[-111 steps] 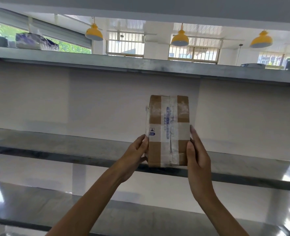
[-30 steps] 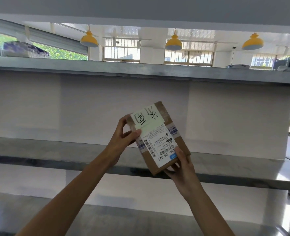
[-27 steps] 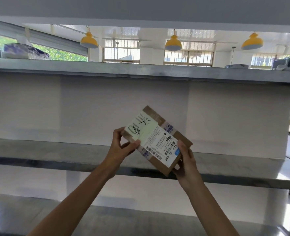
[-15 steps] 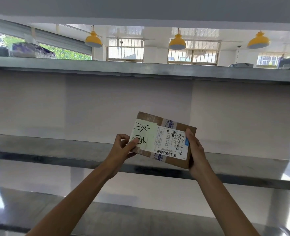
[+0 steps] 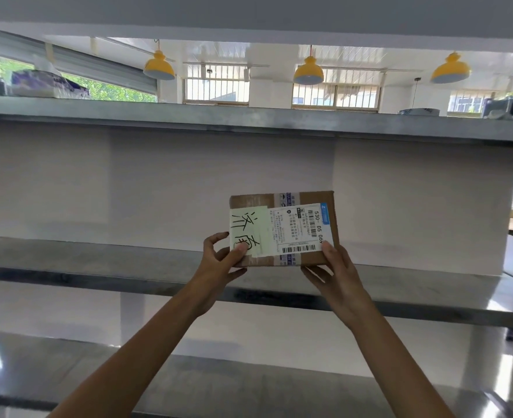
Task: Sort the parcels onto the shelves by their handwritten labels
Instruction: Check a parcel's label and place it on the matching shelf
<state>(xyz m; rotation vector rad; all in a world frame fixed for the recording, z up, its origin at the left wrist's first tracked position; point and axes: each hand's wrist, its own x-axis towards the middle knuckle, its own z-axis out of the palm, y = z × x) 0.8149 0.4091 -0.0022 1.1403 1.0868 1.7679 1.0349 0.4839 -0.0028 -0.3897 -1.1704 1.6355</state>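
Bare middle shelf [image 5: 98, 267]; both hands [image 5: 282, 276] grip parcel [image 5: 282, 229].

Brown taped parcel [image 5: 282, 228], label-side facing, upright above middle shelf [image 5: 98, 263]

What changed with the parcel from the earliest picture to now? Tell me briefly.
The parcel was flipped from its taped side to its label side and turned from upright to lying lengthwise. The left hand and right hand shifted to its lower corners. Both hands still hold it before the middle shelf.
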